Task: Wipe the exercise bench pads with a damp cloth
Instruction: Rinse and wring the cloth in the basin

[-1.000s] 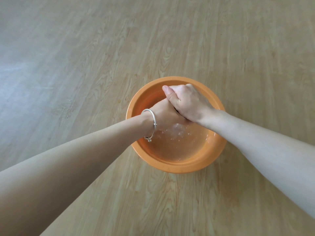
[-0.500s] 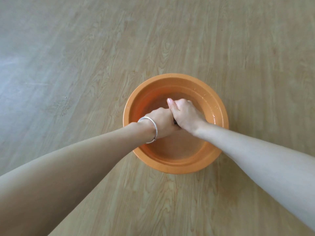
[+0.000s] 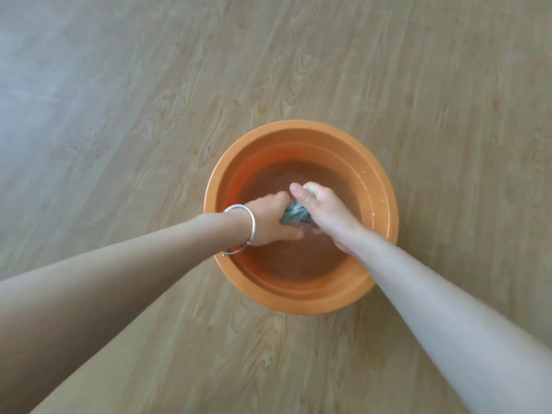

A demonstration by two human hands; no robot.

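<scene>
Teal cloth [image 3: 295, 215] — mostly hidden — tight in left hand [image 3: 270, 222] and right hand [image 3: 324, 209], within orange basin [image 3: 298, 128].

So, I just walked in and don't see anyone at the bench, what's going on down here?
A person is working a twisted blue-green cloth inside an orange basin of water on the wooden floor. The left hand, with a silver bangle on its wrist, grips one end and the right hand grips the other, apparently wringing it. No bench is in view, so wiping has not begun.
</scene>
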